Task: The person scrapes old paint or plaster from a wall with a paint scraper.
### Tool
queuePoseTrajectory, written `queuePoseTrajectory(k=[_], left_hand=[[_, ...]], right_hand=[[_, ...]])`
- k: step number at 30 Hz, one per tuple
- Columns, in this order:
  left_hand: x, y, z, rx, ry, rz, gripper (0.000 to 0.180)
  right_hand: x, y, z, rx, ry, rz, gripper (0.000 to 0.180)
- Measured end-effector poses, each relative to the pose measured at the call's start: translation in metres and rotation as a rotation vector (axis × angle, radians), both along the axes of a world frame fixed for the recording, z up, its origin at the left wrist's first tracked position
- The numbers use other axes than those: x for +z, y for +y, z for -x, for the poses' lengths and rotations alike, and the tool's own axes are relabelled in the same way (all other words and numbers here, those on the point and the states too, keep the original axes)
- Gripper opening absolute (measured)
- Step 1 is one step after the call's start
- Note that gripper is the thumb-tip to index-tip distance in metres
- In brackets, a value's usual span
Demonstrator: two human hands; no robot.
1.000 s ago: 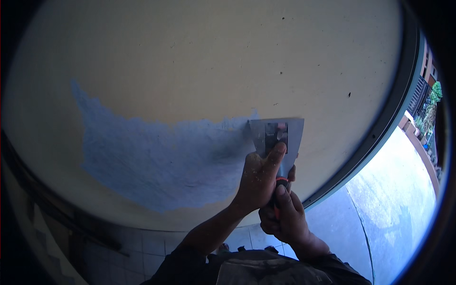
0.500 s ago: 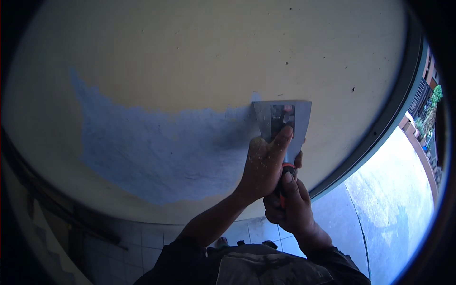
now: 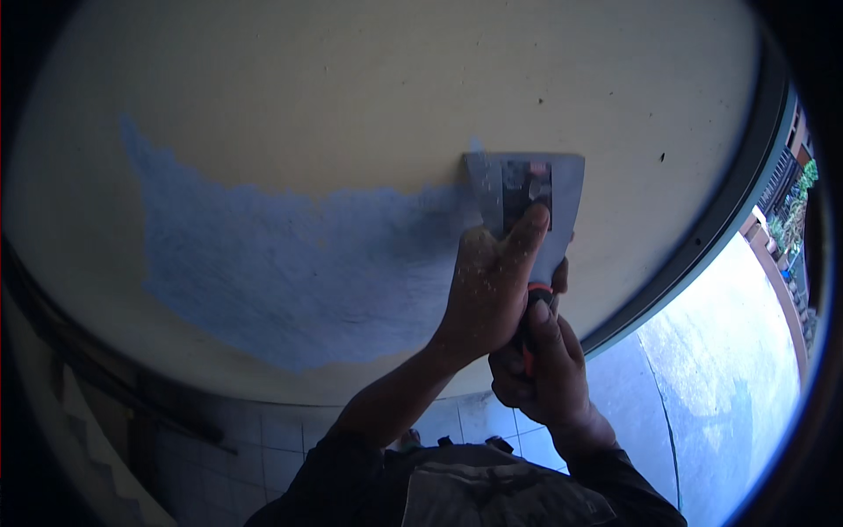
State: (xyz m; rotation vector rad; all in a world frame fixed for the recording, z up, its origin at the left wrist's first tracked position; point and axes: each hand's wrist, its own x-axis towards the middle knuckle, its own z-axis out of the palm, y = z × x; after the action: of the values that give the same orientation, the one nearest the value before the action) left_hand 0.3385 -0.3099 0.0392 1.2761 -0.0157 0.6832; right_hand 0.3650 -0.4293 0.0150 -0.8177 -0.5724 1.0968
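Observation:
A wide metal putty knife (image 3: 566, 198) rests with its blade edge against a cream wall (image 3: 421, 97), at the right end of a scraped grey-blue patch (image 3: 281, 263). My left hand (image 3: 492, 281) grips the lower blade, thumb pressed on the dark label and fingers behind it. My right hand (image 3: 549, 360) is closed around the black and red handle below. Flecks of pale dust cling to the left hand. Shadow falls on the patch just left of the blade.
A dark frame (image 3: 694, 241) edges the wall on the right. Beyond it lies a bright concrete floor (image 3: 711, 378), with plants (image 3: 803, 180) and a fence farther off. Pale floor tiles (image 3: 281, 435) lie below the wall, and a stepped edge (image 3: 97, 439) stands at lower left.
The putty knife and both hands have moved up along the wall and slightly right. Both hands keep their hold.

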Motion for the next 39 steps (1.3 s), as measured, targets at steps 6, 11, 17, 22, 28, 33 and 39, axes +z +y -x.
queuePoseTrajectory(k=[6,11,17,22,28,33,39], left_hand=[[-0.022,-0.005,-0.002,0.038,0.0,-0.078,0.048],[0.004,-0.001,0.005,-0.003,-0.034,0.009,0.047],[-0.013,-0.001,0.002,0.027,-0.018,0.028,0.047],[0.023,-0.001,0.008,-0.058,-0.051,0.043,0.045],[-0.008,0.002,-0.001,-0.022,-0.069,0.035,0.045],[0.022,0.0,0.004,-0.023,-0.094,-0.045,0.047],[0.001,0.003,-0.003,-0.031,-0.071,0.005,0.045]], right_hand=[[-0.026,-0.008,0.003,0.015,0.02,0.023,0.041],[-0.007,-0.004,0.003,0.031,-0.031,-0.005,0.038],[-0.028,-0.002,0.005,0.038,-0.007,0.003,0.037],[0.007,0.001,0.005,-0.016,-0.128,-0.073,0.033],[-0.005,0.002,0.011,-0.061,-0.017,-0.007,0.034],[0.009,0.001,0.005,-0.005,-0.14,-0.097,0.034],[-0.002,0.003,0.002,-0.043,-0.067,-0.031,0.035]])
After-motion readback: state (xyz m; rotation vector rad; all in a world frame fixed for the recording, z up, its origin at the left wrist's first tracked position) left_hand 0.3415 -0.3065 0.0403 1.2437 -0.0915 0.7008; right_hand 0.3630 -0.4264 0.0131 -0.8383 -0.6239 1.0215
